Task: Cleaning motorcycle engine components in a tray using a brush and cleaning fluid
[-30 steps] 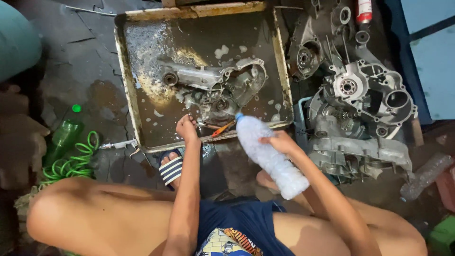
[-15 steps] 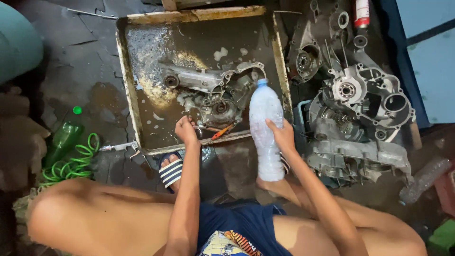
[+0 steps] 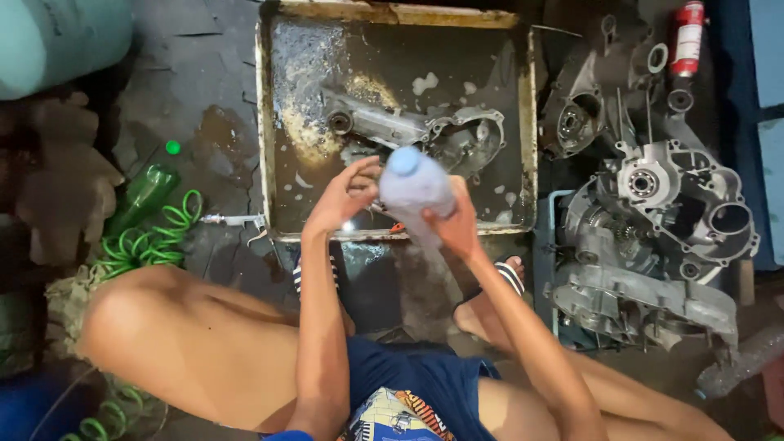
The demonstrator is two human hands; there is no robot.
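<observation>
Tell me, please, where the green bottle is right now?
The green bottle lies on the ground at far left, beside the green coiled hose, left of the tray.

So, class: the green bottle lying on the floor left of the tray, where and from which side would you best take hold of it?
Probably the body of the green bottle, from above. It lies tilted on the floor with its cap up and away from the person, and its lower end sits by the green hose. The upper side is bare, so fingers can wrap its round middle.
</observation>
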